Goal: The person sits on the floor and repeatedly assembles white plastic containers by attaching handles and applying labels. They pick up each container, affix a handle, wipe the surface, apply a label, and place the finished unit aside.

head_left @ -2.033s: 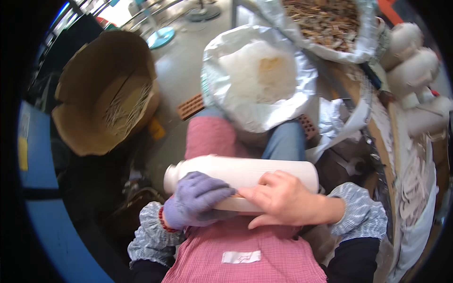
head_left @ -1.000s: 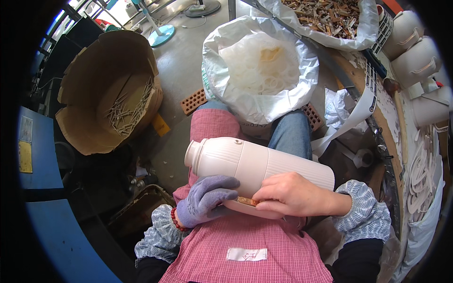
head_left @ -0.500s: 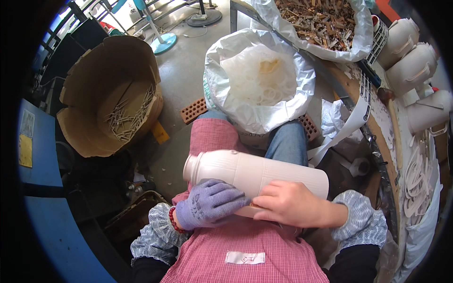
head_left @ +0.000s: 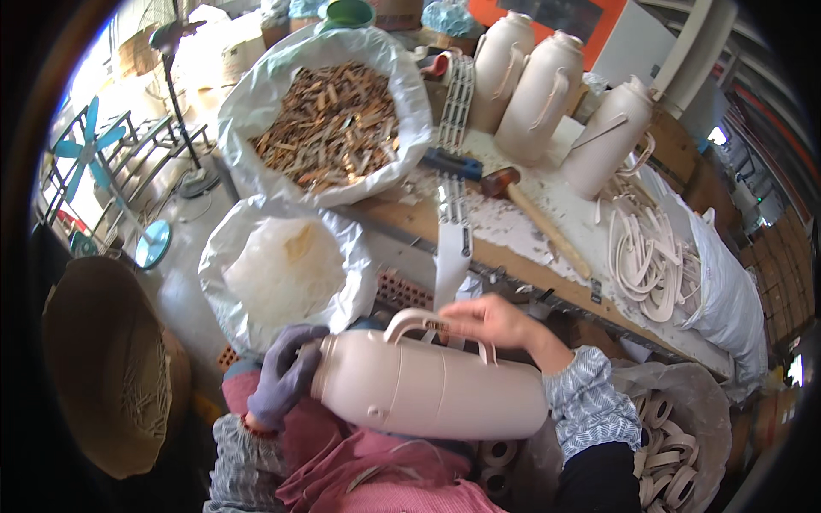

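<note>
A pale pink plastic thermos jug (head_left: 436, 385) lies sideways across my lap, its neck to the left and its handle (head_left: 415, 318) facing up and away. My left hand (head_left: 286, 376), in a purple-grey work glove, is closed round the neck end. The bare fingers of my right hand (head_left: 487, 323) are bent onto the handle, gripping it near its middle. A small brown bit shows at those fingertips, too small to name. The undersides of the jug and my right palm are hidden.
On the bench (head_left: 505, 231) to the right lie a mallet (head_left: 547, 227) and pale plastic strips (head_left: 650, 256); three similar jugs (head_left: 537, 98) stand behind. Ahead are a sack of brown pieces (head_left: 333, 128) and a sack of translucent rings (head_left: 282, 274). A cardboard drum (head_left: 94, 376) stands left.
My view has swung right toward the bench. The jug has been rolled so its handle shows on top. My left hand has moved to the neck, my right hand onto the handle.
</note>
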Motion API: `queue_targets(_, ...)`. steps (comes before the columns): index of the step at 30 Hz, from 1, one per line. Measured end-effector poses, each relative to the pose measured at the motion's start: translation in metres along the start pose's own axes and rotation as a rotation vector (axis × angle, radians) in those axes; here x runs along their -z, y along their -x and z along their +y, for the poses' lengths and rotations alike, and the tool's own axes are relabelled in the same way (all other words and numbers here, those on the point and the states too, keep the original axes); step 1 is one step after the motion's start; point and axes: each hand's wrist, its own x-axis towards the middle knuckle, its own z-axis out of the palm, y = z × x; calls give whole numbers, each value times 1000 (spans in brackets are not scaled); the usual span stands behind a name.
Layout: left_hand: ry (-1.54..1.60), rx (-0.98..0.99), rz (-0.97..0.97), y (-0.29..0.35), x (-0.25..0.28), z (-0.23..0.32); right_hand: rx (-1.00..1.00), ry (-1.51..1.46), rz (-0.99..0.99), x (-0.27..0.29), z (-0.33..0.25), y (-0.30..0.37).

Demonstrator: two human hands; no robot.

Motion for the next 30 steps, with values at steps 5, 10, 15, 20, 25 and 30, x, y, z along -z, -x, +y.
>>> queue_targets(5,-301,-337,-10,-134,-41,2,114,1100,1007,154,76,-70)
queue_targets(10,-524,-148,-36,-222,-36,-49,-249,1079,822,198,89,-79)
queue_targets(15,-469,-57,-17,-208,-19,-44,231,627,600,132,-18,-47)
queue_targets(20,-622,-263,-127,-228,-31,-43,-50,1127,237,145,-21,-34)
queue_targets(25,-990,-68,-121,-208,-43,16,-36,833,347,133,20,-22)
queue_targets(30,-185,106,-208,-242,-25,-69,63,949,863,160,72,54)
